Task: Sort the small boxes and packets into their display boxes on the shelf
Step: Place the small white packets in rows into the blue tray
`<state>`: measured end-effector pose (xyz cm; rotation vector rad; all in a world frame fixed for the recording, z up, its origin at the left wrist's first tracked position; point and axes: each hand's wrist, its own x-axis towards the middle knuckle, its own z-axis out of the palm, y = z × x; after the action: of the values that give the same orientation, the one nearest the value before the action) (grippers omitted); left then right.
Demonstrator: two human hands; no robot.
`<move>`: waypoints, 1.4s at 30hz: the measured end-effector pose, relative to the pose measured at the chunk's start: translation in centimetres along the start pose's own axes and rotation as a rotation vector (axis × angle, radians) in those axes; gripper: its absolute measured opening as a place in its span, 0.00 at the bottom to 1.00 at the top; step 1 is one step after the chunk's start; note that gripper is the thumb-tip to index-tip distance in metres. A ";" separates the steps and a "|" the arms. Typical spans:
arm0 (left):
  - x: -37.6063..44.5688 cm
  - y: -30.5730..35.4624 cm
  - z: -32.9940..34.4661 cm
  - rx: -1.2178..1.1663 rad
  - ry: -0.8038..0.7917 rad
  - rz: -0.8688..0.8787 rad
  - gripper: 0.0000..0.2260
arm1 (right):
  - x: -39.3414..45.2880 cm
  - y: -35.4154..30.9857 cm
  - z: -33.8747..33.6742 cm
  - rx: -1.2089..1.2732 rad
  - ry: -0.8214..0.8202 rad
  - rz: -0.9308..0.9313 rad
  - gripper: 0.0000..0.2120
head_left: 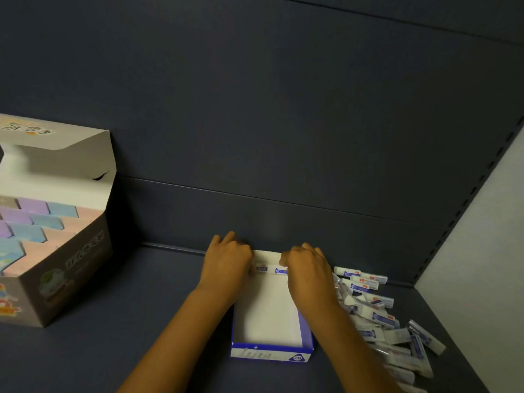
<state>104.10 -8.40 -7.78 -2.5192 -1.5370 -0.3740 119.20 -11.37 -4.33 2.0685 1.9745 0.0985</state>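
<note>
A white tray (269, 316) (blue-walled) lies on the shelf (170, 307) mid-front, both hands (226, 262) (307, 268) pinching packets (272, 270) at its far end, loose packets (377, 307) piled right, a pastel-filled box (56, 222) left.

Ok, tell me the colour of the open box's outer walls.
Blue outside, white inside; the open box shows only in the head view.

The dark shelf (158, 321) carries a white tray (269, 313) between my hands, loose packets (377, 316) right of my right hand (307, 272), a big box (54, 236) far left.
</note>
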 end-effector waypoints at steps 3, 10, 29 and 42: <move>-0.2 -0.2 0.0 -0.002 -0.010 0.001 0.10 | 0.0 0.1 0.4 0.031 0.017 0.007 0.22; 0.0 -0.4 0.1 0.032 -0.003 -0.038 0.12 | 0.8 -1.1 0.7 0.120 0.098 0.067 0.11; -0.1 -2.9 1.2 -0.018 0.009 0.031 0.12 | 0.4 -1.9 1.4 0.178 0.102 0.000 0.14; 0.0 -1.3 -1.2 -0.209 0.258 0.062 0.09 | -2.4 5.8 2.2 0.722 0.543 -0.054 0.10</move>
<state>102.82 -8.15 -6.57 -2.5375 -1.3817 -0.8536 125.22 -14.19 -4.67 2.6231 2.6860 -0.0932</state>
